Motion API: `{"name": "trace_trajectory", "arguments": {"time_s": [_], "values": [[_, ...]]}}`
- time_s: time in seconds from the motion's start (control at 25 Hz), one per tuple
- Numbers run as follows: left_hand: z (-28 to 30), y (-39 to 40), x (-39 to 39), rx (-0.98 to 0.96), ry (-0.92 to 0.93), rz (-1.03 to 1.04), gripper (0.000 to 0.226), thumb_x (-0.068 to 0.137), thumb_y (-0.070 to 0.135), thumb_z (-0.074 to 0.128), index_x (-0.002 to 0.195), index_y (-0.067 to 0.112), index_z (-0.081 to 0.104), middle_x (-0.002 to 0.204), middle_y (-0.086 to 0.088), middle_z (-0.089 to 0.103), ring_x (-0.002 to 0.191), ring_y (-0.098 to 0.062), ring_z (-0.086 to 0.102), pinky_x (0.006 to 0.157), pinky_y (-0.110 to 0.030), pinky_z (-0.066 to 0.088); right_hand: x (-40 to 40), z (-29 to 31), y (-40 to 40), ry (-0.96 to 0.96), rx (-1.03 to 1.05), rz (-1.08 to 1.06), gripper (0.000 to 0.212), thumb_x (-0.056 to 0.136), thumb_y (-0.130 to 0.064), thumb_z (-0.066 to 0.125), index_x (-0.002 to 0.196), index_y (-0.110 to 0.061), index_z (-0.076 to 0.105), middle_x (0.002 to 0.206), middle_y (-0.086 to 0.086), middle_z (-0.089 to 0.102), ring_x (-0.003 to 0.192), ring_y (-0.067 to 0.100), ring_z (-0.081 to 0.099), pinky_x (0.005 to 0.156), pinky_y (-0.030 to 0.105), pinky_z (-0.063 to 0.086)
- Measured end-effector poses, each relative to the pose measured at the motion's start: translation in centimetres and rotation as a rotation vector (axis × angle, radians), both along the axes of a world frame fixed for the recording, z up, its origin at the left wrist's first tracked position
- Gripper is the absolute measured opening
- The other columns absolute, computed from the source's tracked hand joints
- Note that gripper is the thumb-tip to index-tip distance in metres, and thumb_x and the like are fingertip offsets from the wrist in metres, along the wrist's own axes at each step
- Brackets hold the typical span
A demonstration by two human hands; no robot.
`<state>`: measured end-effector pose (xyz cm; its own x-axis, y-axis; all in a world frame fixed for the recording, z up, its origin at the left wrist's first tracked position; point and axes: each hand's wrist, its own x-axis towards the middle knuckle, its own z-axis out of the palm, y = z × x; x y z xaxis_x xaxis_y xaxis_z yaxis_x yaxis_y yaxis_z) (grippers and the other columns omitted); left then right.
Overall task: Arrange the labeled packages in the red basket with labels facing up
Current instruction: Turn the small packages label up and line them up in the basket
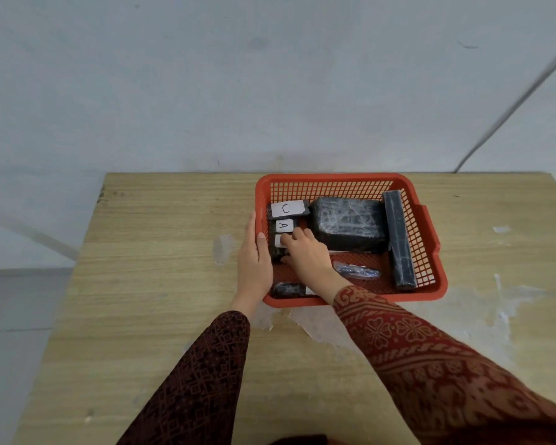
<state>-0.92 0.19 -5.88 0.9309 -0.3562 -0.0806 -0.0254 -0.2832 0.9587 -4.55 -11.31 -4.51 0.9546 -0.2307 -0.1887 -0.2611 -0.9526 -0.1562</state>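
Note:
The red basket [430, 239] stands on the wooden table [148, 284]. Along its left wall lie small black packages: one labeled C [288, 208], one labeled A [284, 225], and a third [278, 248] whose white label is partly hidden. My right hand [305, 252] is closed around this third package inside the basket. My left hand [254, 258] lies flat against the outside of the basket's left wall. A large black wrapped package [349, 224] sits in the middle, a long black package [398, 239] lies along the right wall, and a small package [288, 290] lies at the front left.
A small clear bag with blue content [357, 272] lies on the basket floor. A grey cable [511, 107] runs down the wall behind the table's right rear corner. The table's left edge drops to a pale floor.

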Motion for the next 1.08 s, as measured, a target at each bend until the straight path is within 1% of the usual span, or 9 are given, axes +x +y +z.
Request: {"name": "trace_trajectory", "arguments": {"time_s": [0.12, 0.2, 0.44, 0.52, 0.6, 0.76, 0.84, 1.0, 1.08], "values": [[-0.1, 0.1, 0.0, 0.000, -0.003, 0.001, 0.049, 0.104, 0.027, 0.027, 0.153, 0.023, 0.020, 0.160, 0.002, 0.026, 0.146, -0.009, 0.024, 0.120, -0.030, 0.023, -0.8, 0.5, -0.7, -0.012, 0.108, -0.037, 0.046, 0.084, -0.021, 0.067, 0.124, -0.013, 0.046, 0.121, 0.012, 0.051, 0.114, 0.030, 0.048, 0.079, 0.043, 0.053], [-0.1, 0.1, -0.1, 0.001, 0.005, -0.001, 0.049, 0.104, 0.029, 0.027, 0.153, 0.026, 0.020, 0.159, 0.002, 0.028, 0.145, -0.010, 0.026, 0.119, -0.031, 0.024, -2.5, 1.2, -3.1, -0.013, 0.113, -0.047, 0.044, 0.081, -0.018, 0.070, 0.119, -0.014, 0.048, 0.117, 0.010, 0.055, 0.110, 0.030, 0.052, 0.079, 0.042, 0.052], [-0.3, 0.1, 0.1, 0.007, 0.010, -0.002, 0.049, 0.103, 0.031, 0.026, 0.152, 0.029, 0.020, 0.158, 0.000, 0.032, 0.144, -0.015, 0.031, 0.119, -0.039, 0.027, -8.3, 2.0, -10.2, 0.315, -0.049, 0.008, 0.034, 0.088, -0.014, 0.059, 0.121, -0.015, 0.053, 0.114, 0.009, 0.062, 0.104, 0.028, 0.061, 0.084, 0.043, 0.055], [-0.4, 0.2, 0.1, 0.006, 0.010, -0.004, 0.049, 0.103, 0.031, 0.026, 0.152, 0.028, 0.021, 0.157, -0.002, 0.034, 0.143, -0.017, 0.034, 0.118, -0.042, 0.030, -8.1, 2.0, -9.8, 0.285, -0.055, 0.034, 0.027, 0.091, -0.017, 0.055, 0.117, -0.016, 0.055, 0.111, 0.008, 0.063, 0.100, 0.029, 0.063, 0.081, 0.044, 0.055], [-0.3, 0.1, 0.1, 0.010, 0.005, -0.009, 0.049, 0.103, 0.031, 0.026, 0.152, 0.028, 0.020, 0.156, -0.004, 0.036, 0.142, -0.019, 0.036, 0.117, -0.044, 0.031, -7.4, 2.4, -9.5, 0.193, 0.054, 0.010, 0.024, 0.090, -0.021, 0.058, 0.114, -0.019, 0.057, 0.107, 0.007, 0.061, 0.096, 0.029, 0.062, 0.079, 0.043, 0.055], [-0.2, 0.2, 0.1, 0.016, -0.013, -0.009, 0.049, 0.103, 0.031, 0.026, 0.152, 0.028, 0.019, 0.158, -0.001, 0.032, 0.144, -0.017, 0.032, 0.118, -0.043, 0.029, -5.7, 2.8, -7.8, 0.099, 0.299, 0.088, 0.027, 0.079, -0.016, 0.072, 0.098, -0.026, 0.055, 0.097, -0.006, 0.049, 0.085, 0.013, 0.054, 0.070, 0.026, 0.044], [-0.2, 0.2, 0.1, 0.015, -0.022, -0.013, 0.049, 0.103, 0.032, 0.026, 0.152, 0.028, 0.019, 0.158, -0.001, 0.032, 0.144, -0.016, 0.033, 0.118, -0.042, 0.029, -4.9, 2.2, -6.1, 0.095, 0.322, 0.153, 0.030, 0.078, -0.011, 0.072, 0.089, -0.026, 0.049, 0.095, -0.005, 0.046, 0.082, 0.012, 0.051, 0.067, 0.026, 0.043], [-0.1, 0.2, 0.0, 0.019, -0.026, -0.007, 0.050, 0.104, 0.030, 0.026, 0.153, 0.028, 0.019, 0.156, 0.001, 0.034, 0.141, -0.015, 0.036, 0.116, -0.030, 0.031, -3.6, 0.4, -3.9, 0.031, 0.297, 0.244, 0.018, 0.078, -0.005, 0.071, 0.090, -0.009, 0.059, 0.102, 0.008, 0.047, 0.093, 0.022, 0.048, 0.078, 0.032, 0.046], [-0.1, 0.2, 0.1, 0.013, -0.021, -0.008, 0.050, 0.104, 0.029, 0.026, 0.153, 0.026, 0.019, 0.157, 0.000, 0.033, 0.142, -0.014, 0.035, 0.117, -0.034, 0.030, -3.4, -0.1, -3.5, 0.012, 0.293, 0.257, 0.011, 0.080, -0.005, 0.068, 0.089, -0.007, 0.062, 0.102, 0.010, 0.050, 0.095, 0.024, 0.049, 0.080, 0.033, 0.045]]}}
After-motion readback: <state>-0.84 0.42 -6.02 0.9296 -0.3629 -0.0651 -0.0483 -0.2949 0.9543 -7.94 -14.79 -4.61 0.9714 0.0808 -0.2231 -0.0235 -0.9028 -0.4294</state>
